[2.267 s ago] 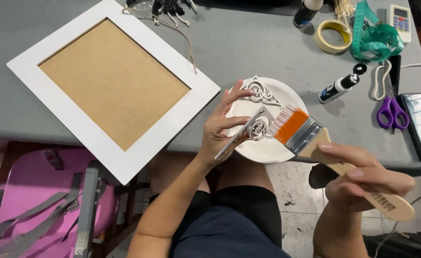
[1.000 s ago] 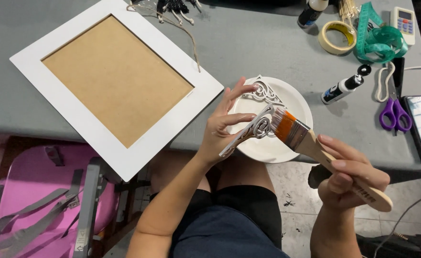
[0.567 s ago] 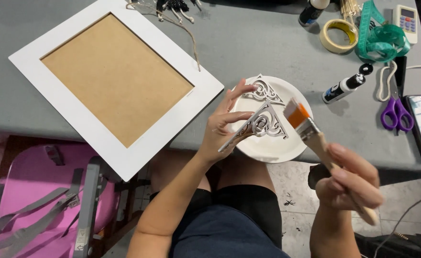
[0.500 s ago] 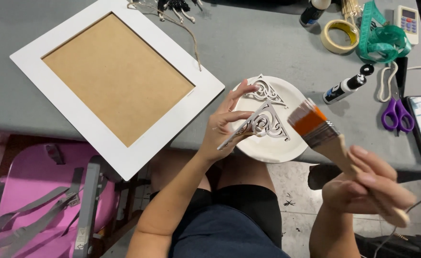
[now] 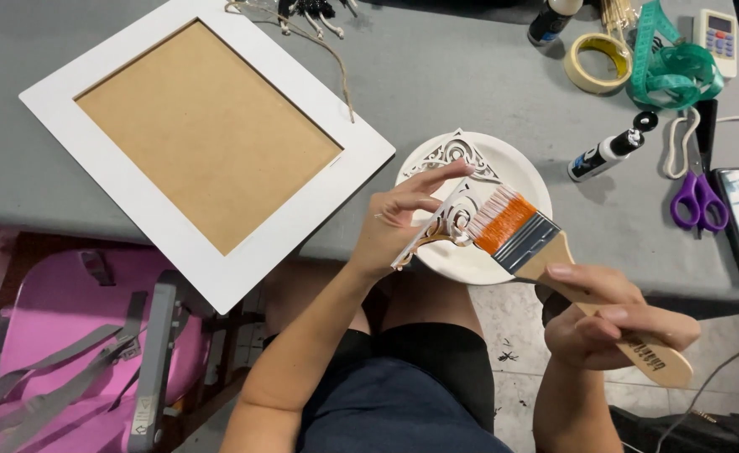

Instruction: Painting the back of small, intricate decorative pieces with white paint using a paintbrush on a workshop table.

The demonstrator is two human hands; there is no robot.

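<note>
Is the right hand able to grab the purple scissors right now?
Probably not as it is: the right hand is wrapped around the paintbrush handle, so it is full. The scissors lie uncovered on the table just beyond it, with nothing blocking the way.

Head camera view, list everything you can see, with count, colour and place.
Picture frame: one, white with brown backing, table left.
Plate: one, white, table edge, centre.
Ornate corner pieces: two, white; one on plate, one in left hand.
Paintbrush: one, orange bristles, wooden handle, in right hand.
Paint bottle: one, black and white, right of plate.
Scissors: one, purple handles, far right.
Tape roll: one, yellowish, top right.
Measuring tape: one, green, top right.
Chair: one, pink, lower left.
Left hand: holds corner piece.
Right hand: grips brush handle.
</note>
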